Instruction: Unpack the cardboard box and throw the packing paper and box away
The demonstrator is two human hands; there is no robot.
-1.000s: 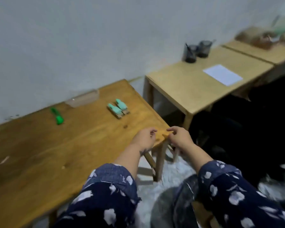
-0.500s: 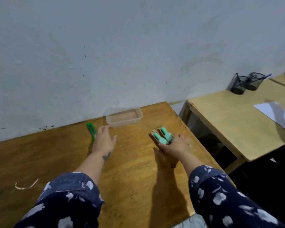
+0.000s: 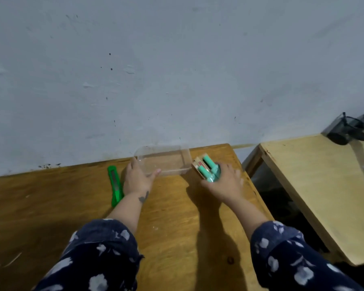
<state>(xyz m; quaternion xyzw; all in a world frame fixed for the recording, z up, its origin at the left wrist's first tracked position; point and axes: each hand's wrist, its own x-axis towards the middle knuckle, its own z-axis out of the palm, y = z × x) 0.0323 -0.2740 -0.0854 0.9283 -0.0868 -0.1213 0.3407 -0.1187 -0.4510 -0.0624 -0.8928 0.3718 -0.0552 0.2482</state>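
Table [image 3: 177, 217], mint carded items [image 3: 206, 168] gripped

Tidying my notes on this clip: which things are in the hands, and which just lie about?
In hand:
left hand on clear plastic tray
right hand on teal carded items

Lying about:
green utility knife
dark pen holders on the neighbouring table
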